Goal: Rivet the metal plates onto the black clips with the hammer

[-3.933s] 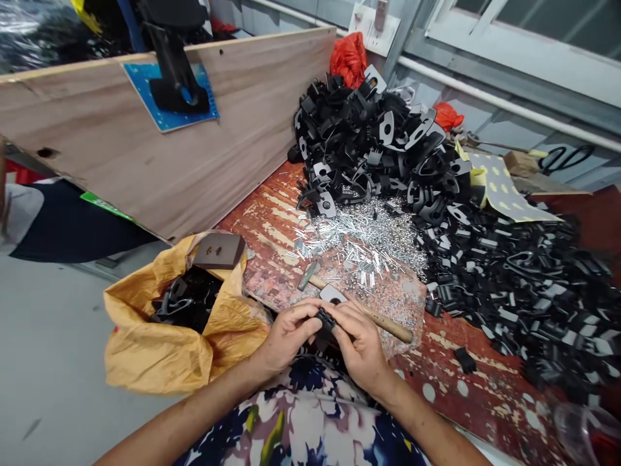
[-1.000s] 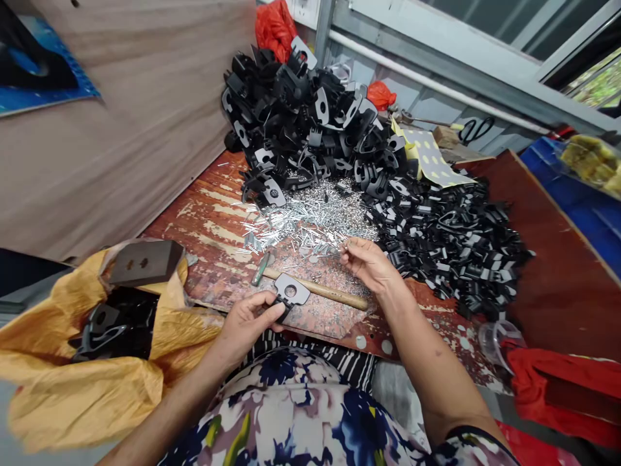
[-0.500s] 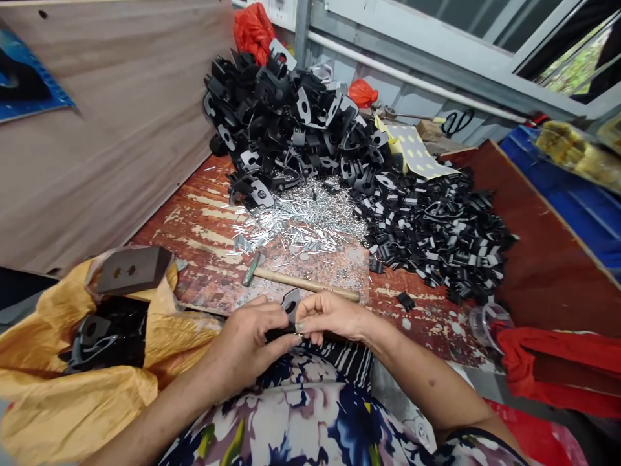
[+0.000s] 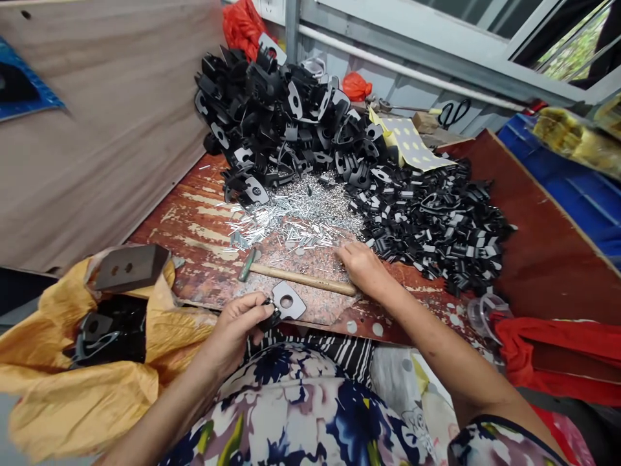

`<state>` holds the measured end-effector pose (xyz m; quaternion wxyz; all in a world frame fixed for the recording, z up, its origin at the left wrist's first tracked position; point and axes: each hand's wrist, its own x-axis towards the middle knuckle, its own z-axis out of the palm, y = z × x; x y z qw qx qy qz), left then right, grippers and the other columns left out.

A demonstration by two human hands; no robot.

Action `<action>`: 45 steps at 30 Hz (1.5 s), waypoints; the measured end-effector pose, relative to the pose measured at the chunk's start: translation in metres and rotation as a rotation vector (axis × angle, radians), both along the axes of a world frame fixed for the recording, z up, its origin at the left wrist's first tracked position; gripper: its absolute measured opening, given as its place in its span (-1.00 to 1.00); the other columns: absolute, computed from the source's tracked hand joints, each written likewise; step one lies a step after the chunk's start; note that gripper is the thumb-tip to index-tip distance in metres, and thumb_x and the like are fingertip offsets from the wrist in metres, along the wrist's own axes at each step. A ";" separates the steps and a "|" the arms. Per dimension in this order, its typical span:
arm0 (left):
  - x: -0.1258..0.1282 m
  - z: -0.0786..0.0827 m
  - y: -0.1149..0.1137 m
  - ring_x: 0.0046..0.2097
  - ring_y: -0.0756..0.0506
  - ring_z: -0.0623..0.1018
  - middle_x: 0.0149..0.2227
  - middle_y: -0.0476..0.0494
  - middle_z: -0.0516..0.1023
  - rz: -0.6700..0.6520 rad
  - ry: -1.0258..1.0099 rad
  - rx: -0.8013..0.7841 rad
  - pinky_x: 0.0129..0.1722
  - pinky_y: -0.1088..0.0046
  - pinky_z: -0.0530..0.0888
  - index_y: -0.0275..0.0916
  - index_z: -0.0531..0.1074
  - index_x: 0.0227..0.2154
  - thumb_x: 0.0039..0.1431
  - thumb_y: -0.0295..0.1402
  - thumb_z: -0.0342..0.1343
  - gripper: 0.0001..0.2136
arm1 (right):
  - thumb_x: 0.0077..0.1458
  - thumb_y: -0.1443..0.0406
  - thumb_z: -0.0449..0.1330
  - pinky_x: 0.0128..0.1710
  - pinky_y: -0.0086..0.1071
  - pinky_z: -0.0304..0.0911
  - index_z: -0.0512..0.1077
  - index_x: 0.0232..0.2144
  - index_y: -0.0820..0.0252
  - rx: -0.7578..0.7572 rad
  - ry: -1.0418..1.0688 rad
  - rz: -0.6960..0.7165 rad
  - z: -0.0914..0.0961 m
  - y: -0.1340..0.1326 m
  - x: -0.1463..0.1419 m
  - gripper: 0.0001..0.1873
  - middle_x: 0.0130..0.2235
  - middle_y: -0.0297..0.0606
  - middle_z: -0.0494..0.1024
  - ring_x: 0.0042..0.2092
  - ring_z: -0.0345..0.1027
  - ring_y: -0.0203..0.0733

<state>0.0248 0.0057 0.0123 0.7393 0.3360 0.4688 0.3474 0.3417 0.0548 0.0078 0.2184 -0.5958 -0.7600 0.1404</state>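
My left hand (image 4: pixel 239 325) is closed on a black plastic clip (image 4: pixel 288 301), thumb on top, at the front edge of the table. The clip's flat grey plate with a round hole faces up. Further forward, my right hand (image 4: pixel 365 268) reaches over the hammer's handle to the near right edge of the loose metal pins (image 4: pixel 310 233). Its fingers are drawn together, and what lies between the tips is hidden. The hammer (image 4: pixel 301 278), with a green head and wooden handle, lies across the table between my hands and the pins.
Large black clip parts (image 4: pixel 272 110) are heaped at the back, smaller black pieces (image 4: pixel 431 226) on the right. A yellow sack (image 4: pixel 179 336) holding black parts and a brown block (image 4: pixel 130 268) stand at left. A clear plastic cup (image 4: pixel 488 310) sits beside red cloth (image 4: pixel 563 349).
My right hand has left the clip and moved forward and right to the pins. My left hand has shifted slightly left, still gripping the clip, whose grey plate now shows fully.
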 end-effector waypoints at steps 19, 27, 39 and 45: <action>0.005 0.012 0.005 -0.48 0.00 0.35 -0.42 -0.08 0.49 0.155 -0.267 -0.094 -0.64 0.54 0.22 -0.24 0.50 -0.44 -0.04 -0.03 0.33 -0.65 | 0.20 0.29 0.28 -0.19 -0.20 0.40 0.62 -0.31 -0.01 0.061 0.669 0.020 0.054 -0.055 -0.096 -0.90 -0.30 -0.30 0.67 -0.25 0.53 -0.13; 0.003 0.009 0.007 -0.46 0.04 0.37 -0.47 0.05 0.43 0.249 -0.352 -0.132 -0.65 0.63 0.21 -0.24 0.46 -0.48 -0.09 -0.22 0.47 -0.69 | 0.27 0.32 0.23 0.15 0.03 0.23 0.56 -0.31 0.02 0.241 0.528 0.181 0.045 -0.050 -0.149 -0.87 -0.33 -0.38 0.66 -0.21 0.50 -0.14; 0.001 -0.002 0.003 -0.43 0.05 0.40 -0.44 0.05 0.42 0.300 -0.536 -0.094 -0.48 0.60 0.41 -0.25 0.47 -0.43 0.03 -0.33 0.44 -0.77 | 0.28 0.41 0.17 0.34 0.07 -0.05 0.48 -0.23 0.09 0.608 -0.059 0.280 0.035 -0.054 -0.165 -0.87 -0.27 -0.40 0.68 -0.20 0.49 -0.21; -0.006 0.003 -0.005 -0.44 0.06 0.34 -0.44 0.05 0.37 0.326 -0.473 -0.079 -0.49 0.59 0.36 -0.25 0.42 -0.43 0.06 -0.30 0.42 -0.74 | 0.32 0.39 0.12 0.29 -0.03 0.01 0.47 -0.30 0.11 0.544 -0.089 0.296 0.037 -0.054 -0.170 -0.84 -0.35 -0.41 0.64 -0.23 0.46 -0.24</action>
